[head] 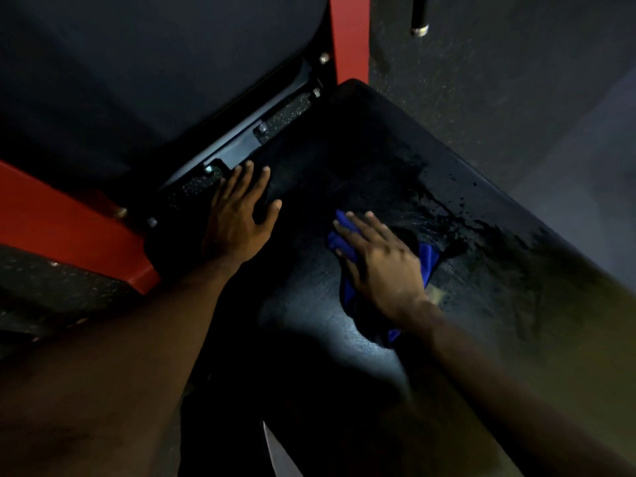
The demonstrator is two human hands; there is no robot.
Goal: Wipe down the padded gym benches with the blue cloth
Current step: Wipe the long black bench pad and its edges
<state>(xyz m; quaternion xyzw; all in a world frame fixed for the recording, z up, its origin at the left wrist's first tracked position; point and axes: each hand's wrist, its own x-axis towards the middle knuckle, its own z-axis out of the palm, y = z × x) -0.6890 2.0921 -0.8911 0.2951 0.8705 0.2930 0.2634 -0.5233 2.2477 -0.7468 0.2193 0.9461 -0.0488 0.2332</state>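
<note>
A black padded bench seat (361, 160) fills the middle of the view, with wet streaks and droplets toward its right edge. The blue cloth (428, 261) lies on the seat, mostly hidden beneath my right hand (382, 266), which presses it flat with straight fingers. My left hand (241, 215) rests open on the seat's left edge, fingers spread, beside the hinge. A second black pad (144, 63), the backrest, rises at the upper left.
The red steel frame (349, 36) runs behind the seat and along the left (65, 228). A black hinge bracket with bolts (265, 129) joins the two pads. Dark speckled rubber floor (499, 80) lies to the right, with a black bar end (419, 18) at the top.
</note>
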